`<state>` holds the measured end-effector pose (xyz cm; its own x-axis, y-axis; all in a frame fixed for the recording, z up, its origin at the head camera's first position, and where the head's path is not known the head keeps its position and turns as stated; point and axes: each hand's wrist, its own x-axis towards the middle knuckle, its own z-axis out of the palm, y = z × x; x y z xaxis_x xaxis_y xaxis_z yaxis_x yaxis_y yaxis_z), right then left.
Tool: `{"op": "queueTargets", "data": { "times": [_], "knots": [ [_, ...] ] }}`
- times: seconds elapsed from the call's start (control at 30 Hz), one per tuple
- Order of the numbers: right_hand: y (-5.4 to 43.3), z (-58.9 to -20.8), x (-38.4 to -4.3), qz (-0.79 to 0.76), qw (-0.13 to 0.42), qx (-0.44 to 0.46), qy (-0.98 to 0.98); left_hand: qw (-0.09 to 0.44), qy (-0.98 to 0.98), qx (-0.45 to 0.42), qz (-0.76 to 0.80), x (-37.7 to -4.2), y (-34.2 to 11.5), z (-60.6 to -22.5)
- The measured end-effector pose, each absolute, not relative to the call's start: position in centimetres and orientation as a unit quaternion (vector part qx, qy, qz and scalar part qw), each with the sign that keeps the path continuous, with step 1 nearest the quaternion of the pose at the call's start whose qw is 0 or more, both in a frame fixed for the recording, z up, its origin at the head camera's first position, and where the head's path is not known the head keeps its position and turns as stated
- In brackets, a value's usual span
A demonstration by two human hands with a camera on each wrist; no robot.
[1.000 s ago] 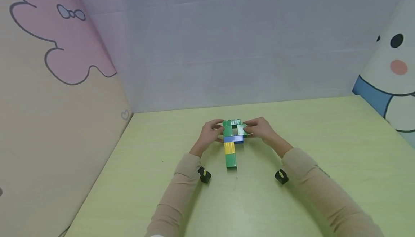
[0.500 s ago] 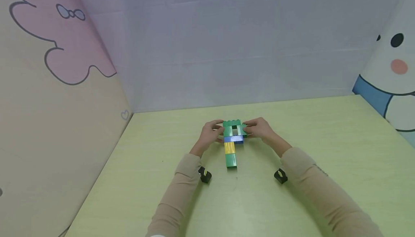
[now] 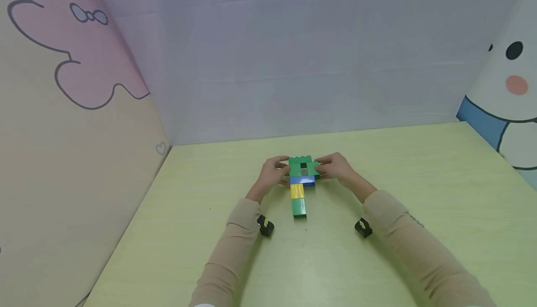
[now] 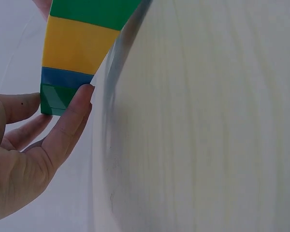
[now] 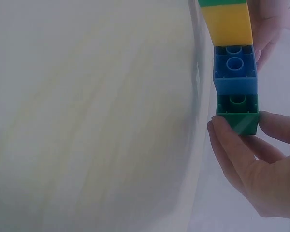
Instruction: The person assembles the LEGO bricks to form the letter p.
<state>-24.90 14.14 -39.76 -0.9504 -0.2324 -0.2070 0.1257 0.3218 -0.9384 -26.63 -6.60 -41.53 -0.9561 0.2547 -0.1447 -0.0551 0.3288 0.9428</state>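
Note:
A figure of joined toy building blocks lies on the table, its length running away from me. Nearest is a green block (image 3: 299, 208), followed by a yellow block (image 3: 297, 191) and a wider blue block (image 3: 299, 180). Beyond the blue one, two green blocks stand side by side with a gap between them, capped by another green block (image 3: 299, 160). My left hand (image 3: 269, 175) pinches the left green block (image 4: 55, 99) between thumb and fingers. On the opposite side, my right hand (image 3: 339, 167) pinches the right green block (image 5: 241, 123), whose hollow underside shows in the right wrist view.
Two small black clip-like pieces (image 3: 265, 226) sit by the sleeve cuffs, one at each wrist. The pale yellow-green table (image 3: 189, 223) meets a whitish curtain (image 3: 268, 64) at the back. Panels with cartoon figures (image 3: 96, 64) stand at both sides.
Bright glare on the far green blocks has faded. Both hands keep their hold in nearly the same place, and the head view has shifted very slightly.

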Motion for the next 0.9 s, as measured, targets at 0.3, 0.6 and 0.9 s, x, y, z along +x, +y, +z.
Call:
{"op": "queueTargets", "data": {
  "times": [0.3,0.6,0.9],
  "knots": [
    [14.14,-39.96,-24.73,-0.559,0.157,-0.033,0.813,0.150,0.806,0.061,0.569,-26.43,-6.63,-41.76],
    [14.20,-40.04,-24.63,-0.550,0.174,-0.027,0.816,0.163,0.809,0.045,0.564,-26.29,-6.41,-41.92],
    [15.07,-39.82,-23.95,-0.543,0.154,-0.052,0.824,0.138,0.823,0.072,0.546,-25.82,-7.25,-41.01]
  ]
}}
